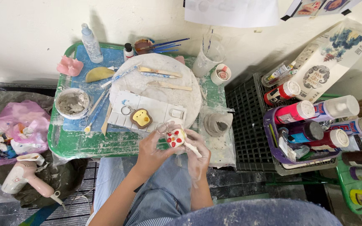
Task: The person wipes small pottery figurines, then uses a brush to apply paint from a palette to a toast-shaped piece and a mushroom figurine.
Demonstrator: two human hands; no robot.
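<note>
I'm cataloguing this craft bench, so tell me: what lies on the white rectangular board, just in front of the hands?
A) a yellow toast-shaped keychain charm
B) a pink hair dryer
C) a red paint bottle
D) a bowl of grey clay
A: the yellow toast-shaped keychain charm with its metal ring lies on the white rectangular board, beyond the left hand and right hand.

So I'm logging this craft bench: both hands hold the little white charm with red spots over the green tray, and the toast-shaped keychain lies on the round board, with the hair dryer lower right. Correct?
One detail is wrong: the head view shows the hair dryer lower left, not lower right. Otherwise correct: the left hand and right hand hold the red-spotted charm over the green tray, and the toast-shaped keychain lies on the round board.
</note>
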